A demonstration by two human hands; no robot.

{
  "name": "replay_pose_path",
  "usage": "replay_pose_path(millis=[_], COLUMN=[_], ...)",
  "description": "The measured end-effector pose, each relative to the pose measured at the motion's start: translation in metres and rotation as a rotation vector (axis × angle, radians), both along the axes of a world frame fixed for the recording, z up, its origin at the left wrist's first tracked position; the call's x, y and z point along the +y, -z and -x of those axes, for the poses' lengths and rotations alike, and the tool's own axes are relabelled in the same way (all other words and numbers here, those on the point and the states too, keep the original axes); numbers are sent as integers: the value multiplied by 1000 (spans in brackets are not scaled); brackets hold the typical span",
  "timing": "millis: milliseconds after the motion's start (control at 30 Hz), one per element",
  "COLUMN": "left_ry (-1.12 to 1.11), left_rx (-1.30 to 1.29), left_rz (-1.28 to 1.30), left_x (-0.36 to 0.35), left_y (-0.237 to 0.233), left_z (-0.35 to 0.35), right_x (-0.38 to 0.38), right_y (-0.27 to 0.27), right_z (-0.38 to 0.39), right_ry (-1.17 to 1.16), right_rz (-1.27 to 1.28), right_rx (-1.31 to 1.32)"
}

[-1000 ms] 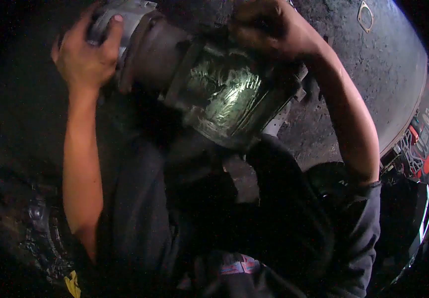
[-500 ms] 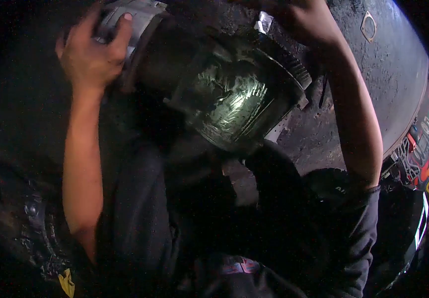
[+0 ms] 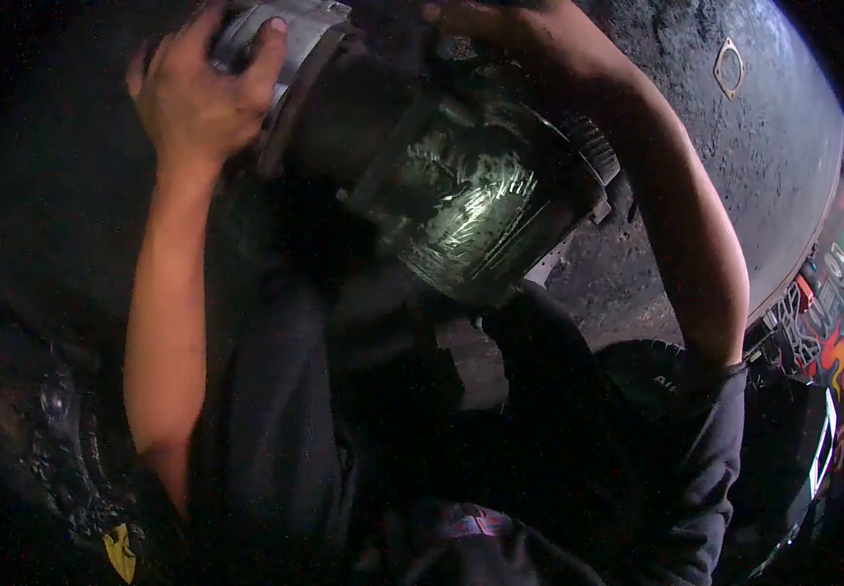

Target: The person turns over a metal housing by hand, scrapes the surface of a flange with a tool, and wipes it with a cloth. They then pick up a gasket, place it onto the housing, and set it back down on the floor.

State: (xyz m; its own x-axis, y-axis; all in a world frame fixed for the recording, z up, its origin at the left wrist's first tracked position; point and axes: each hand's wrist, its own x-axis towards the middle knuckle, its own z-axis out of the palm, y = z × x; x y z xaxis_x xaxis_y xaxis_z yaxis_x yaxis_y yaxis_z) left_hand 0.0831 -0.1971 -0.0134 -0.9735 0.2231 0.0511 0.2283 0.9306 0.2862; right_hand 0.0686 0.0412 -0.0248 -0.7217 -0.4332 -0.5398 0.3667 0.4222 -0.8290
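Note:
At the upper left my left hand [image 3: 202, 98] is wrapped over a silver, ribbed metal part [image 3: 300, 34], thumb on the near face and fingers on the far side. My right hand [image 3: 515, 29] reaches in at the top edge, over the dark upper end of a large, greasy cylindrical housing [image 3: 466, 210]. One fingertip points left; the other fingers lie in shadow or out of frame, so any held object is hidden. Light glints off the scraped front of the housing, which has a toothed ring [image 3: 593, 151] on its right side.
A flat oval gasket [image 3: 730, 68] lies on the dark, dirty surface at the upper right. Metal tools [image 3: 793, 317] and a colourful graphic panel [image 3: 842, 342] are at the right edge. Something yellow [image 3: 120, 554] lies at the lower left. The person's dark-clothed legs [image 3: 285, 391] frame the housing.
My right hand has moved left and down across the top of the housing. The small whitish object seen there before is out of sight. My left hand keeps its hold; the view has shifted slightly.

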Motion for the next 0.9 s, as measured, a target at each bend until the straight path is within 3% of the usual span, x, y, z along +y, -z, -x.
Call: replay_pose_path(millis=[133, 200, 233, 300, 400, 433, 467, 500, 533, 567, 633, 700, 767, 833, 867, 900], left_ry=[-51, -18, 15, -9, -40, -43, -43, -28, -11, -7, -104, -112, -110, -222, -215, -175], left_rx=[0, -29, -57, -63, -88, -104, -106, -8, 93, 93, -61, -79, -82, -227, -216, -195], left_rz=[9, -6, -21, 5, 45, 58, 56, -367, -791, -794, 172, 128, 83, -157, -161, -47], left_x=[4, 1, 0, 2, 5, 5, -15, -49, -46, -48, 8, 7, 2, -7, -7, -7], left_y=[0, -4, -5, -5, -8, -9, 25, 88, 92, 91, -8, -10, -5, 7, 7, 7], left_z=[-2, 1, 2, 2, 2, 2, 2, 2, 7, 1, -1, 1, 4, 13, 17, 20], right_x=[-17, -20, -23, -30, -34, -27, -18, -10, -5, -3, -33, 42, 19, 4, -2, -2], right_y=[-17, -8, -2, 8, -2, -21, -15, -11, -23, -37, -55, -46, -70, -68, -66, -58], right_z=[6, 7, 4, -2, 8, 8, 7, 5, 3, -1, -18, -50, -93, -119, -127, -129], right_ry=[46, -88, -86, -18, -52, 184, 256, 331, 387, 442, 855, 395, 382, 173, 158, -89], right_rz=[-185, -328, -329, -451, -568, -345, -204, -65, -86, -104, -400, -130, -208, -188, -55, -201], right_rx=[-152, 76, 77, 411, 477, 138, 199, 256, 254, 257, 513, 889, 864, 1112, 885, 954])
